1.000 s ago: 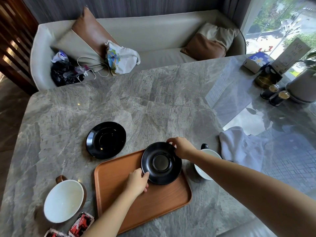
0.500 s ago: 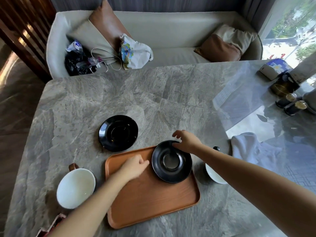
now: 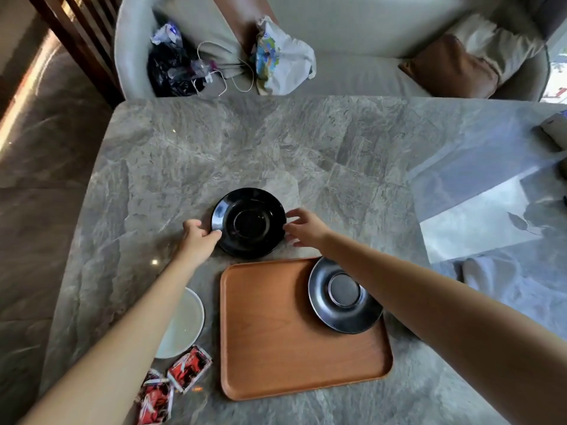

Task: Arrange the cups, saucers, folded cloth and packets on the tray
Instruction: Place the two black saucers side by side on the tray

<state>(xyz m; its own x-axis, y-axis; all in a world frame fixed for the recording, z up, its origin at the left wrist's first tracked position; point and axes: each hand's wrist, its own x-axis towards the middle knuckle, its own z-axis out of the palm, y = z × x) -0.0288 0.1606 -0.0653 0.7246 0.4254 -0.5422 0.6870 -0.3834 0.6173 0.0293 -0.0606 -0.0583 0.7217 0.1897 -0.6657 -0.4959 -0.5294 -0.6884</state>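
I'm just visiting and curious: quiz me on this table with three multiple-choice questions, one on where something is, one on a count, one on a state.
1. Where on the tray is the tray saucer?
A. Far right corner
B. Near left corner
C. Centre

2. How many black saucers show?
A. One
B. Two
C. Four

3. The far saucer is:
A. carrying a cup
B. on the table, a hand at each side
C. stacked on the other saucer

Answers:
1 A: it lies by the tray's far right rim.
2 B: one is on the tray, one beyond it.
3 B: the left hand and right hand flank it.
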